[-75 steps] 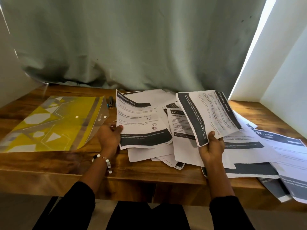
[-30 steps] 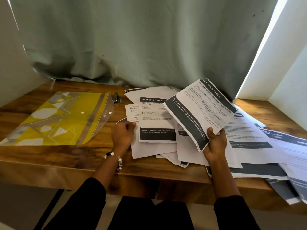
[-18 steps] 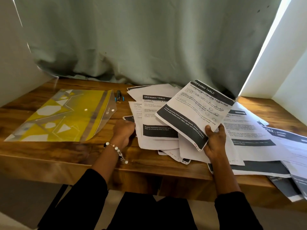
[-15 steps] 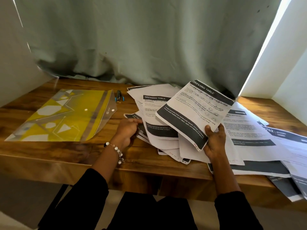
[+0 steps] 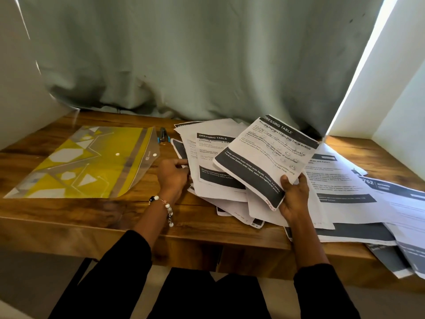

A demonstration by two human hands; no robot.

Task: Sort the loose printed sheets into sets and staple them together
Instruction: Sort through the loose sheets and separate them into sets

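A heap of loose printed sheets point(image 5: 340, 180) with dark bands covers the middle and right of the wooden desk point(image 5: 69, 217). My right hand point(image 5: 293, 196) grips the lower corner of a raised sheet headed "DRESSING TABLE" point(image 5: 266, 157), tilted above the heap. My left hand point(image 5: 173, 174) pinches the left edge of a few sheets, the top one also headed "DRESSING TABLE" point(image 5: 213, 157), lifting that edge off the desk. A small stapler point(image 5: 162, 135) with blue trim lies behind the sheets near the curtain.
A yellow and clear plastic snap folder point(image 5: 82, 162) lies flat on the left of the desk. A grey-green curtain point(image 5: 195, 54) hangs along the back. White walls close in both sides. Some sheets point(image 5: 402, 256) overhang the front edge at right.
My left hand set its sheet down on the heap, then took hold of the left edge of several sheets and began lifting them. My right hand turned its sheet more upright.
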